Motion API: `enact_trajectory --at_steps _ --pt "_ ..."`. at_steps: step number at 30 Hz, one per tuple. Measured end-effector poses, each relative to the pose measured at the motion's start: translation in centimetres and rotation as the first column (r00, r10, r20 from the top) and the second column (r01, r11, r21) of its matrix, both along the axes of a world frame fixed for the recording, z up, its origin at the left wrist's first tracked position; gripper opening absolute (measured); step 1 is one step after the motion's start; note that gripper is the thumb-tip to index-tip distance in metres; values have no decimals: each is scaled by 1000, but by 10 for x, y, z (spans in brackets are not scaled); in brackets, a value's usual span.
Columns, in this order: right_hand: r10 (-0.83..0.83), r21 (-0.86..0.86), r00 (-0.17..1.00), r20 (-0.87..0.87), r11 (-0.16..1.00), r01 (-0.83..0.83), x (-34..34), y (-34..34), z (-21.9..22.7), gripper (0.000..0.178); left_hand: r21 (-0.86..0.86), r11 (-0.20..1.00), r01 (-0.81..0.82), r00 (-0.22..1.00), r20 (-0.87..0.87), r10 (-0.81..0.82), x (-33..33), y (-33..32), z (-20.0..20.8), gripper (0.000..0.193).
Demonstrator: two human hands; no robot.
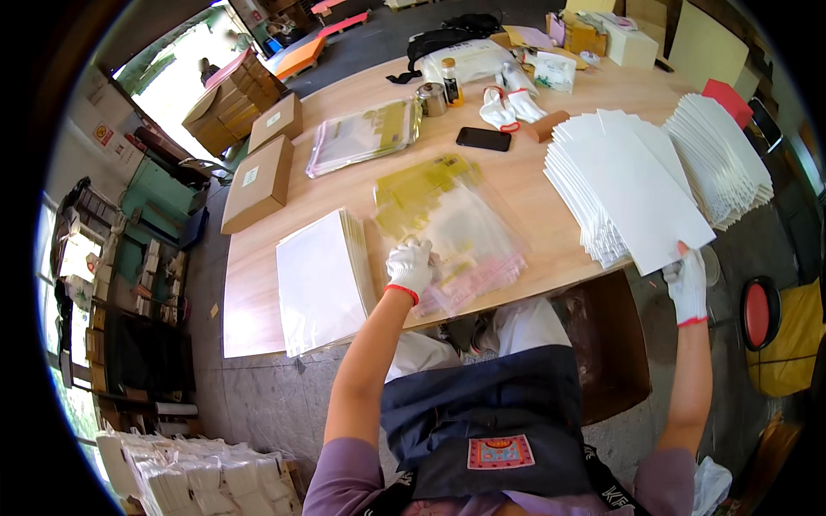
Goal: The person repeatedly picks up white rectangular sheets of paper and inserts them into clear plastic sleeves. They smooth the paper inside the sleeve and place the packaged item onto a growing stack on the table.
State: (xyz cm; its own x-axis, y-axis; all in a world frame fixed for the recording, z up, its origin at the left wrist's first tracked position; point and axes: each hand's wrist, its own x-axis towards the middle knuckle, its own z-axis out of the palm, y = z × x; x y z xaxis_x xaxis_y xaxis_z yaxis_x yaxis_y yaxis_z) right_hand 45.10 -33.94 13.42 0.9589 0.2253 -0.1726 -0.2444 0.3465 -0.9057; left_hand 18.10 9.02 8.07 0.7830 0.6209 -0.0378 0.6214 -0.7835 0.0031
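- Two gloved hands sit well apart: your left hand (411,265) at the clear bags (471,225), your right hand (687,279) at the loose white sheet (637,193).
- Your right hand grips that sheet by its near end, thumb on top; the fingers underneath are mostly hidden.
- Your left hand is curled over the left side of the bag pile, toward its near end; you cannot tell from this view whether it pinches a layer or only rests there.
- The white sheet lies on top of the fanned stack (572,185), to the right of the bags, with bare worktop (535,193) between stack and bags.
- Its long axis slants from far left to near right, its near end overhanging the stack toward you.
- The bag pile slants much the same way, its yellow-printed end farther from you and its pinkish end nearer.
- Your right hand is nearer the sheet; your left, the bags.
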Motion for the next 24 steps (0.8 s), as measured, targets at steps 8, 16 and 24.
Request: enact_trajectory --at_steps 8,16,24 --pt "280 5 960 -12 960 -280 -101 8 15 55 25 995 99 982 -165 -94 19 -52 -5 40" --pt "555 162 782 -285 832 -531 -147 41 -52 46 -6 994 105 989 108 -104 -1 -29 -17 20" --pt "492 357 824 -280 851 -386 -143 55 -107 45 -160 984 81 831 556 23 -19 -26 -1 15"
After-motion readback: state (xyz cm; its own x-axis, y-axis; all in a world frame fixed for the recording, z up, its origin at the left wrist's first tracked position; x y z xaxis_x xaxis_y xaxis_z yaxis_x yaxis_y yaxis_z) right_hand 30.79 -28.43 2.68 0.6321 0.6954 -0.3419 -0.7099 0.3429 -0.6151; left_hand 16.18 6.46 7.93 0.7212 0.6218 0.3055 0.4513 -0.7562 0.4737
